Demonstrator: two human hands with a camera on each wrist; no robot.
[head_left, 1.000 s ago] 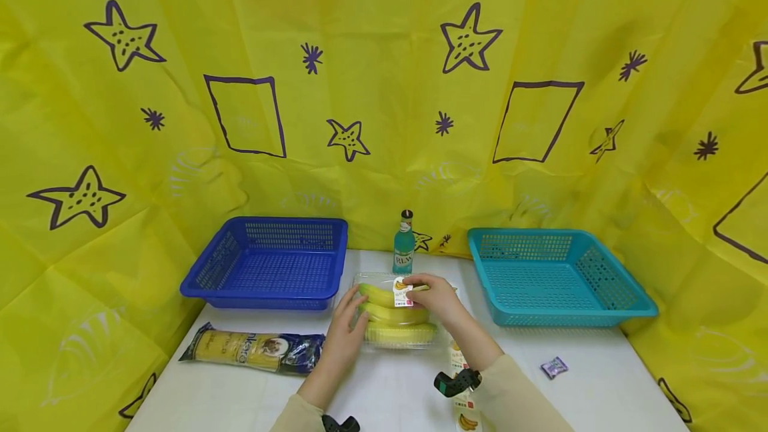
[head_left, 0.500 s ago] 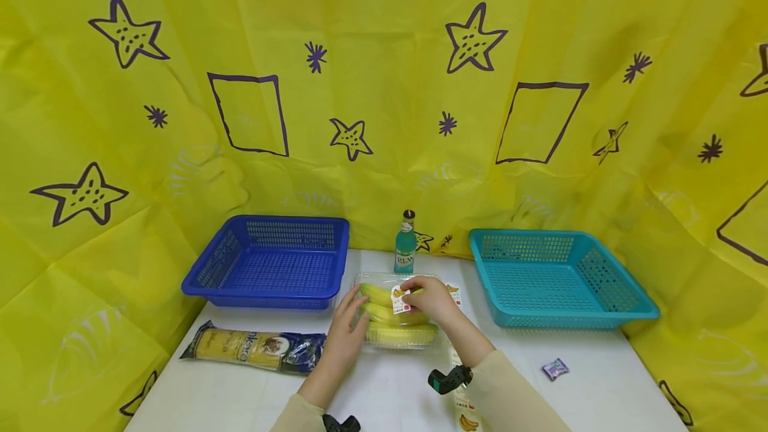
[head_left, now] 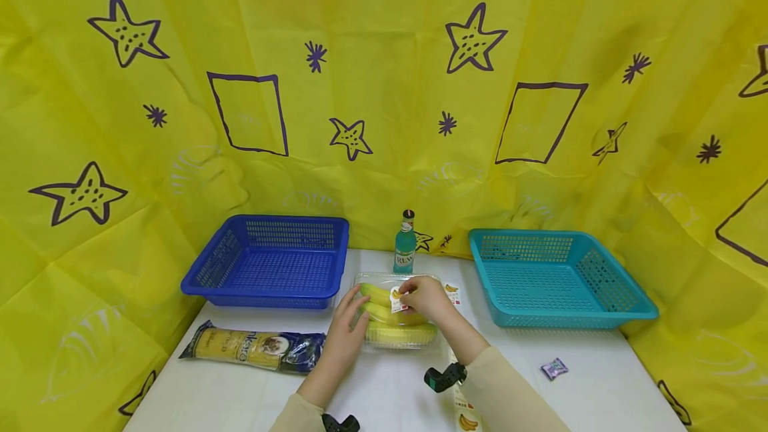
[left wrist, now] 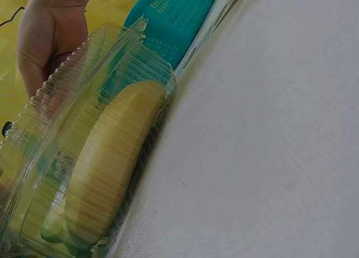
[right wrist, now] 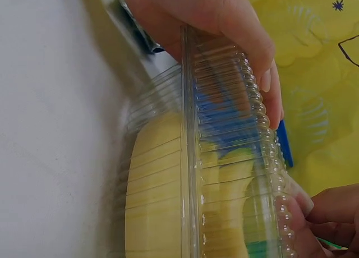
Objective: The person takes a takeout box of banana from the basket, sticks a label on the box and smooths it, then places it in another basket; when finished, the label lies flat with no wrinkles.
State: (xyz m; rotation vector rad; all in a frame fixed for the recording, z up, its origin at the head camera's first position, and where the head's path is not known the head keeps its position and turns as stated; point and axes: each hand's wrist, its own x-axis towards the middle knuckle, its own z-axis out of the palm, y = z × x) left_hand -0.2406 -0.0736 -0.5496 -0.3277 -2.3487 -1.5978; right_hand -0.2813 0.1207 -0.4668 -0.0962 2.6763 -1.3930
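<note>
A clear plastic clamshell box (right wrist: 189, 157) of several bananas (head_left: 378, 315) lies on the white table. My left hand (head_left: 345, 335) rests against its left side, with fingers extended over the lid's edge. Above the lid, my right hand (head_left: 429, 297) pinches the right part of a small white label (head_left: 396, 300) with a banana picture. The label overlaps the lid's top in the head view. A strip of similar banana labels (head_left: 467, 415) runs under the right forearm, and its far end shows beyond the right hand.
A blue basket (head_left: 207, 279) stands at the back left, a teal basket (head_left: 576, 320) at the back right. Between them is a teal bottle (head_left: 405, 252). A spaghetti pack (head_left: 252, 347) lies left of the hands; a small purple packet (head_left: 555, 369) lies at the right.
The right hand has shifted the label slightly left over the lid and tilted it, uncovering the strip's far end. The left hand stays at the box's side.
</note>
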